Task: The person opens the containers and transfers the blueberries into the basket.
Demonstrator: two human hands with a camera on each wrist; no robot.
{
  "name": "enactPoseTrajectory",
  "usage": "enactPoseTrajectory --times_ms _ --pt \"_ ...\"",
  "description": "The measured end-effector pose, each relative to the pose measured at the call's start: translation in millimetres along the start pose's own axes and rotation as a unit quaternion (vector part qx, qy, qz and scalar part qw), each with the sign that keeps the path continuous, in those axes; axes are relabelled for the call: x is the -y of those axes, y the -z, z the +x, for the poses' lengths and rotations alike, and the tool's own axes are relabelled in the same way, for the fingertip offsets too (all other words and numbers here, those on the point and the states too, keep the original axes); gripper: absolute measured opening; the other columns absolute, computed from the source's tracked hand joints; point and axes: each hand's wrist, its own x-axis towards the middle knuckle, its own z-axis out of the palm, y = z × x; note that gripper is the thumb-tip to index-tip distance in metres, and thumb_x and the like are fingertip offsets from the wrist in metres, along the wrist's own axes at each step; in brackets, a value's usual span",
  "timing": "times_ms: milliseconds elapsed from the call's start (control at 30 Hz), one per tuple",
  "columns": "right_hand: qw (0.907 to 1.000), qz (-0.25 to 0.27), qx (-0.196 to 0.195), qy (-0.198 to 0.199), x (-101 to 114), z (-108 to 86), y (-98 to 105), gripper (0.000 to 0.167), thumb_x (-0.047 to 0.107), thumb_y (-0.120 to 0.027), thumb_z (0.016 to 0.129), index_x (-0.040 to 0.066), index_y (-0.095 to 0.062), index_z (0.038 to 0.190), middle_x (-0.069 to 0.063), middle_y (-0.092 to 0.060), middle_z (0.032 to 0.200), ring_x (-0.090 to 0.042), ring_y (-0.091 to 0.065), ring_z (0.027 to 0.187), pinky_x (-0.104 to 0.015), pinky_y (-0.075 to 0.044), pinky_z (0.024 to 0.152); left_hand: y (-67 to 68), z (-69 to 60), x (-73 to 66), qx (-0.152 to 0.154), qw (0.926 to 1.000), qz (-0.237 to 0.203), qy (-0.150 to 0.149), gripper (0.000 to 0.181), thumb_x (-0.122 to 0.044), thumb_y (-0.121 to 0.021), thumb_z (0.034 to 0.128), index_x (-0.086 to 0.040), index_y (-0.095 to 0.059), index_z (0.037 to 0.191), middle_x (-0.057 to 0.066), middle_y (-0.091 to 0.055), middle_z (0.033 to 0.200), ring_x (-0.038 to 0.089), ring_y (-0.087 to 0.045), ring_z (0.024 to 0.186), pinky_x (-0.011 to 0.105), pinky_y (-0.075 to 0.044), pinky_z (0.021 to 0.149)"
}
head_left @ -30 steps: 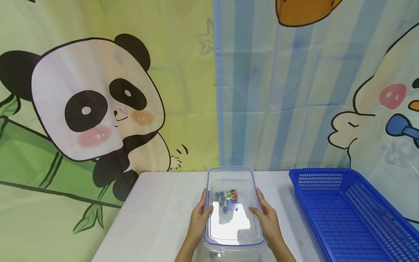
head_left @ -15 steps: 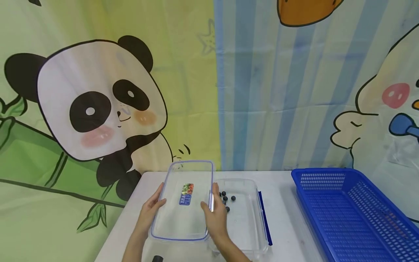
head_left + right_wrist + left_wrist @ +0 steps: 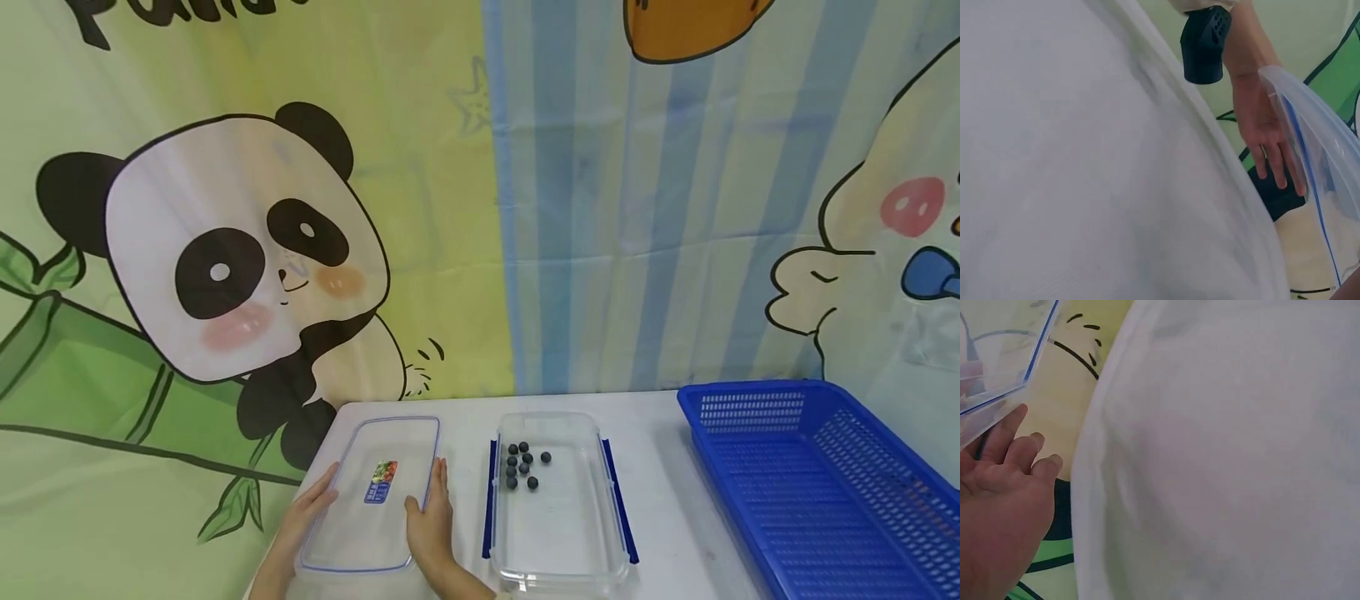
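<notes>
A clear lid with a blue seal line and a colourful label is held between two hands, left of a clear container. At its left edge, the left hand grips it; the left wrist view shows this hand with its fingers under the lid. The right hand holds the right edge, thumb toward the top face. In the right wrist view the left hand lies against the far side of the lid. Several dark round berries lie in the container.
Blue side clips stand out along both long sides of the container. A blue perforated basket stands at the right of the white table. Behind hangs a printed curtain with a panda.
Both hands have lifted the lid off the container and carried it left. The berries and the container's two blue side clips are now uncovered to view.
</notes>
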Motion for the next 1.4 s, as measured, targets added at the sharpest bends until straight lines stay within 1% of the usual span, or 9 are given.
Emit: enactPoseTrajectory --times_ms 100,267,533,700,867,1033,1133,1267,1400 --pt "0.9997 -0.022 0.002 -0.009 -20.3 2.7 -4.5 0.070 -0.003 -0.057 0.078 -0.009 -0.026 0.140 -0.023 -0.022 0.147 -0.044 -0.020 0.132 -0.056 -0.015 0.107 -5.9 8.9 18.2 -0.023 0.9995 0.004 0.020 0.064 -0.041 -0.057 0.0877 -0.015 -0.036 0.142 0.006 -0.023 0.149 0.033 -0.014 0.137 0.050 -0.012 0.111" --pt "0.9993 -0.033 0.005 -0.018 -43.5 2.3 -9.7 0.071 -0.006 -0.056 0.077 -0.011 -0.023 0.140 -0.028 -0.021 0.146 -0.044 -0.019 0.132 -0.054 -0.014 0.108 -14.8 21.5 38.3 -0.048 0.9988 0.003 0.006 0.058 -0.035 -0.058 0.0887 -0.011 -0.041 0.139 0.005 -0.030 0.146 0.028 -0.024 0.135 0.043 -0.017 0.111" --pt "0.9958 -0.087 0.029 0.000 -55.5 4.9 -11.3 0.069 -0.001 -0.054 0.084 -0.010 -0.016 0.142 -0.026 -0.015 0.148 -0.041 -0.016 0.134 -0.050 -0.015 0.109 -18.9 25.3 40.9 -0.050 0.9986 0.002 -0.016 0.055 -0.030 -0.058 0.0892 -0.012 -0.042 0.138 0.004 -0.032 0.145 0.028 -0.024 0.135 0.044 -0.019 0.111" --pt "0.9923 -0.108 0.061 0.004 -56.1 6.6 -10.7 0.069 -0.001 -0.051 0.085 -0.013 -0.013 0.141 -0.029 -0.011 0.148 -0.043 -0.012 0.134 -0.051 -0.014 0.109 -18.7 23.9 42.2 -0.046 0.9989 -0.003 -0.007 0.055 -0.029 -0.058 0.0890 -0.014 -0.040 0.139 0.000 -0.031 0.146 0.026 -0.021 0.136 0.043 -0.018 0.111" --pt "0.9851 -0.152 0.078 0.018 -57.9 4.2 -10.7 0.069 0.001 -0.053 0.086 -0.014 -0.013 0.140 -0.030 -0.011 0.147 -0.048 -0.017 0.131 -0.054 -0.018 0.107 -18.3 23.7 46.5 -0.042 0.9991 -0.006 -0.001 0.054 -0.026 -0.056 0.0902 -0.014 -0.038 0.140 0.000 -0.029 0.147 0.025 -0.019 0.137 0.042 -0.015 0.112" --pt "0.9728 -0.215 0.082 0.031 -59.5 4.9 -7.6 0.070 0.008 -0.058 0.087 -0.013 -0.018 0.140 -0.030 -0.017 0.146 -0.048 -0.025 0.128 -0.053 -0.025 0.105 -20.7 25.1 47.5 -0.032 0.9994 -0.002 0.009 0.054 -0.023 -0.054 0.0919 -0.015 -0.036 0.142 0.001 -0.025 0.149 0.025 -0.016 0.138 0.042 -0.015 0.112" --pt "0.9575 -0.272 0.081 0.055 -62.4 5.7 -5.4 0.072 0.016 -0.063 0.086 -0.013 -0.023 0.139 -0.029 -0.023 0.144 -0.043 -0.029 0.129 -0.051 -0.026 0.106 -21.7 24.8 46.5 -0.024 0.9997 0.001 0.003 0.053 -0.019 -0.053 0.0924 -0.012 -0.035 0.142 0.003 -0.024 0.150 0.025 -0.016 0.138 0.039 -0.017 0.111" --pt "0.9347 -0.334 0.077 0.095 -68.5 6.3 -3.9 0.075 0.025 -0.066 0.084 -0.014 -0.030 0.136 -0.028 -0.029 0.142 -0.036 -0.030 0.131 -0.049 -0.023 0.109 -22.0 25.0 46.1 -0.027 0.9995 0.002 -0.019 0.055 -0.009 -0.056 0.0898 -0.005 -0.035 0.140 0.006 -0.021 0.151 0.023 -0.020 0.137 0.022 -0.026 0.105" --pt "0.9300 -0.343 0.072 0.111 -72.7 6.4 -3.7 0.075 0.028 -0.065 0.083 -0.014 -0.032 0.135 -0.028 -0.031 0.141 -0.035 -0.031 0.131 -0.049 -0.022 0.109 -21.8 26.0 46.2 -0.040 0.9989 -0.002 -0.022 0.058 -0.004 -0.059 0.0863 -0.003 -0.036 0.140 0.008 -0.019 0.151 0.022 -0.024 0.134 0.006 -0.030 0.094"
